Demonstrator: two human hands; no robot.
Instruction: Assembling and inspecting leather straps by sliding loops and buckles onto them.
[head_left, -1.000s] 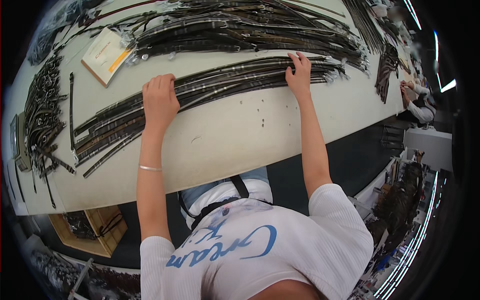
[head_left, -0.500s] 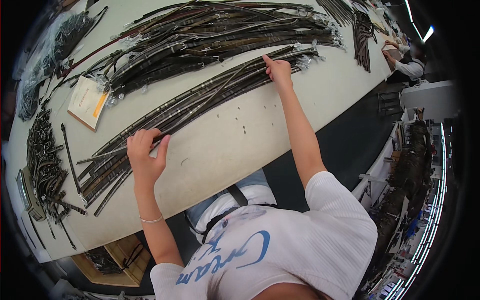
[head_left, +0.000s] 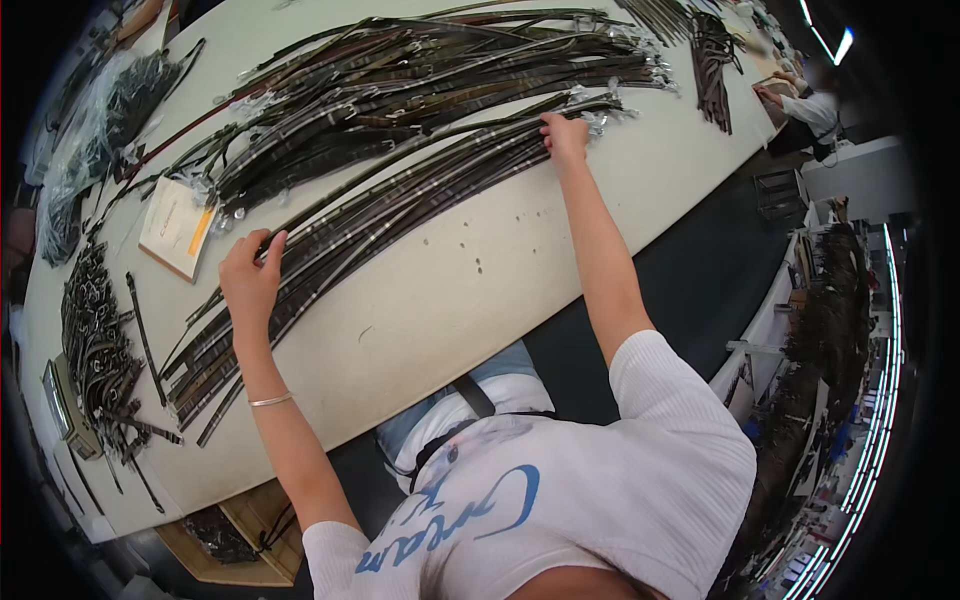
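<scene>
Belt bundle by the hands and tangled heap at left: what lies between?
In the head view, one loose dark strap lies between bundle and heap.

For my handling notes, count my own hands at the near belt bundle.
2: your left hand at the left part of the belt bundle, your right hand near its right end. Neither is hidden, though some fingertips are.

Glaring strip lights (head_left: 895, 310), bent edges

Dark belts (head_left: 400, 195) | narrow, light-banded | loose lengthwise bundle | aslant on pale table (head_left: 430, 310)
</scene>
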